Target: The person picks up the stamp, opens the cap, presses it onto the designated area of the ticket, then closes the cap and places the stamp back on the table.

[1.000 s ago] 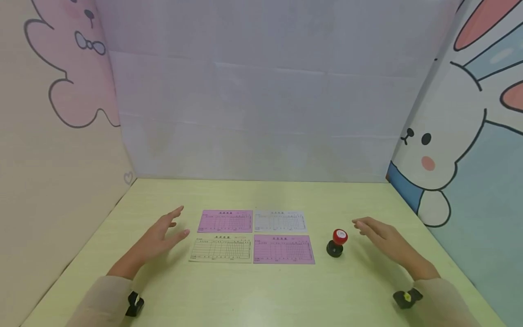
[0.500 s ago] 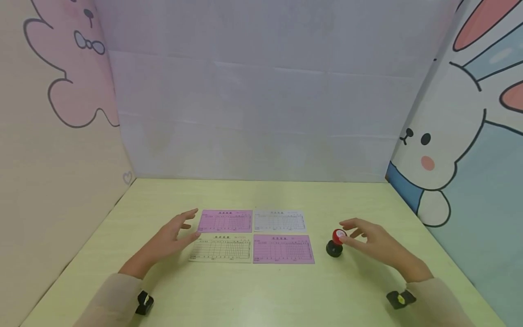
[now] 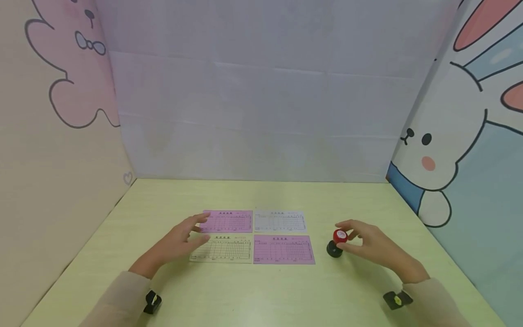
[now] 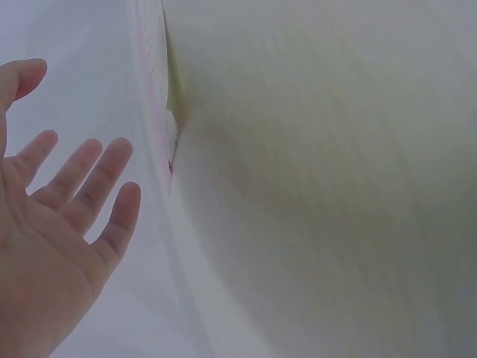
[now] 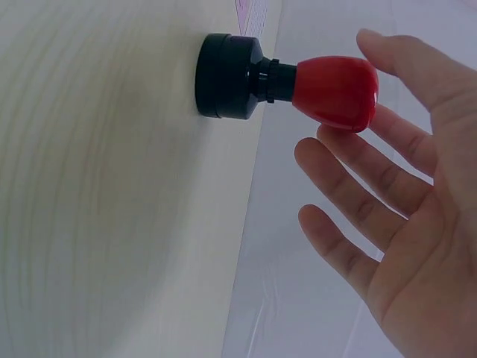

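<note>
A self-standing stamp with a red knob (image 5: pixel 335 93) and a black round base (image 5: pixel 227 76) stands upright on the table. My right hand (image 3: pixel 369 243) is at the knob, thumb on one side and fingers on the other, loosely bent; whether they press on it I cannot tell. My left hand (image 3: pixel 181 243) hovers over the left edges of two printed form slips, a pink slip (image 3: pixel 229 221) and a pale yellow slip (image 3: pixel 229 249), fingers spread and holding nothing. Beside these lie a white slip (image 3: pixel 279 221) and a second pink slip (image 3: pixel 283 250).
The slips form a two-by-two block on the pale wooden table (image 3: pixel 253 290). A white sheet (image 3: pixel 261 100) closes off the back. Walls with cartoon animals stand left and right. A black wrist mount (image 3: pixel 397 299) sits at the right cuff, another mount (image 3: pixel 153 302) at the left.
My right hand has moved left to the stamp and brought thumb and fingers round its knob. The left hand has shifted right, over the slips' edges. Stamp and slips stay in place.
</note>
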The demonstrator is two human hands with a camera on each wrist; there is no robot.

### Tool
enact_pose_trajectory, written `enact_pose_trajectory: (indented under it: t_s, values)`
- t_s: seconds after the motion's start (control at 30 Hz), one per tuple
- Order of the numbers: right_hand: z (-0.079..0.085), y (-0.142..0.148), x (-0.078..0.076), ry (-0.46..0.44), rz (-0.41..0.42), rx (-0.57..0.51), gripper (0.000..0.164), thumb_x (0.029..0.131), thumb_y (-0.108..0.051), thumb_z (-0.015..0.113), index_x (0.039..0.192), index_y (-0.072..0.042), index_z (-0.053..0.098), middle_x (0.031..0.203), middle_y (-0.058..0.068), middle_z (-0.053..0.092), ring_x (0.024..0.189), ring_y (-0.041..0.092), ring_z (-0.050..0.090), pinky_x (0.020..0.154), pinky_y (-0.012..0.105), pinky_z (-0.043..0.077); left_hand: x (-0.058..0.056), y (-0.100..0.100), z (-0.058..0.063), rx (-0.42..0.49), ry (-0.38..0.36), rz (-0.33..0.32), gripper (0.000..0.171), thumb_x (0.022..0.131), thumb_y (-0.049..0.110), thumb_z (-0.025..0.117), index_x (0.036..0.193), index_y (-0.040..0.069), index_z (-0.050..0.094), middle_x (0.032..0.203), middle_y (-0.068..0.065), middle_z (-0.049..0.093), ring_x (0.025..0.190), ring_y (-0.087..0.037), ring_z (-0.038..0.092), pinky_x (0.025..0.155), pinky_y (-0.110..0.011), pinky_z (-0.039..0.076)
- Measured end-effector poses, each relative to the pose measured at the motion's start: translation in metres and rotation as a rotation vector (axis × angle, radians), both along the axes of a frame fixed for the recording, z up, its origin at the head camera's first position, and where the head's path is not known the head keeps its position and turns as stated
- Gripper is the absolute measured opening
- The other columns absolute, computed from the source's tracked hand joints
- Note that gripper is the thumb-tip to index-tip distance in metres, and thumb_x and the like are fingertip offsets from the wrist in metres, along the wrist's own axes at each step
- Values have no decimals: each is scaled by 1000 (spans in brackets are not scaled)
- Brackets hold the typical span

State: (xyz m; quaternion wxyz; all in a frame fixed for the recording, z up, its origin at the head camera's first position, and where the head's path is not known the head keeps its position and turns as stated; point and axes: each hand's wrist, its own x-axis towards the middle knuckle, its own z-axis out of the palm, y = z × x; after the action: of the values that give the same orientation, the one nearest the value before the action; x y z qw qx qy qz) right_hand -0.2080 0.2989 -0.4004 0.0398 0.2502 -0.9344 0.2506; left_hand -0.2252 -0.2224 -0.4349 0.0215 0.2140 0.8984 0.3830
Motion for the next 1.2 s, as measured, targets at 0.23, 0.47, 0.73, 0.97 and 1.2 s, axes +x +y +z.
enact_pose_trajectory:
  t_s: [0.23, 0.47, 0.73, 0.97, 1.2]
  values:
    - [3, -1, 0, 1, 42, 8, 45, 89, -31, 78, 127, -10, 65, 115, -1, 68, 90, 10, 63, 76, 36, 58, -5, 11, 2, 6, 3, -51, 63, 99, 34, 65, 154, 21, 37, 144, -17, 51, 121, -35, 57, 92, -56, 51]
    - [-1, -2, -2, 18, 56, 0, 39, 88, -20, 79, 123, -11, 67, 110, -4, 68, 87, 7, 62, 75, 34, 58, -9, 29, 5, 0, 0, -96, 59, 100, 29, 64, 152, 16, 40, 142, -17, 53, 119, -34, 58, 92, -56, 51]
    - [0, -4, -2, 31, 48, 2, 36, 88, -22, 79, 120, -11, 67, 107, -7, 67, 88, 7, 63, 76, 37, 58, -14, 48, 4, -23, 20, -138, 56, 100, 28, 64, 150, 13, 45, 141, -15, 55, 118, -29, 59, 92, -52, 52]
    - [2, -6, -2, 39, 48, 1, 35, 87, -19, 80, 119, -10, 67, 107, -6, 68, 88, 8, 63, 77, 37, 58, -17, 67, 4, -36, 56, -206, 51, 101, 29, 62, 147, 10, 49, 138, -14, 57, 115, -26, 61, 91, -48, 53]
    - [1, -7, -3, 74, 46, -66, 33, 86, -17, 81, 115, -9, 68, 101, -8, 69, 86, 8, 65, 75, 37, 60, -14, 88, 10, -46, 36, -248, 42, 101, 25, 62, 140, 12, 55, 136, -9, 60, 115, -22, 61, 93, -46, 52]
